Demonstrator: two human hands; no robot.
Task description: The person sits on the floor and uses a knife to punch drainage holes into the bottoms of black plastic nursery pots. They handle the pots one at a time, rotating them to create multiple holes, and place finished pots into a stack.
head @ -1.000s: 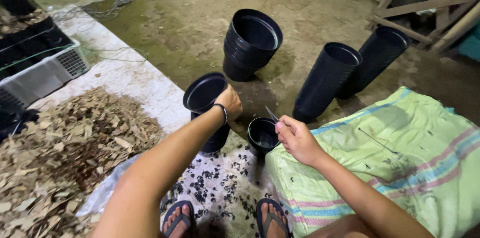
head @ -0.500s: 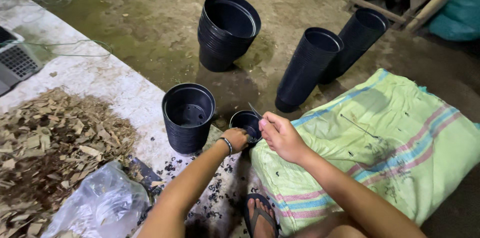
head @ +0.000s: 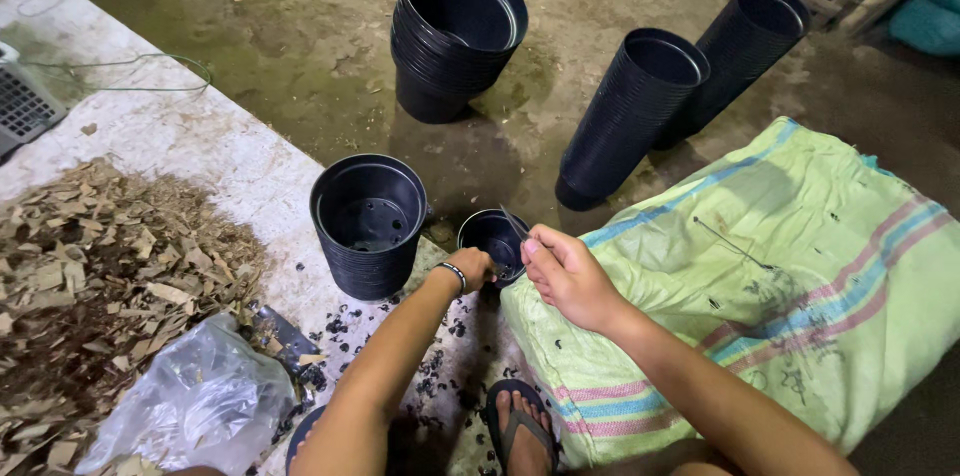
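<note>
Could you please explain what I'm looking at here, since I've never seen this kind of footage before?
There is no machine: a camera worn on a person's head looks down at their own bare hands. The left hand grips the rim of a small black pot; the right hand holds a thin pointed tool over it. Beside them stands a stack of larger black pots, with three more stacks farther off on the dirt floor. A pile of wood chips and a clear plastic bag lie at left, a green woven sack at right.
</note>
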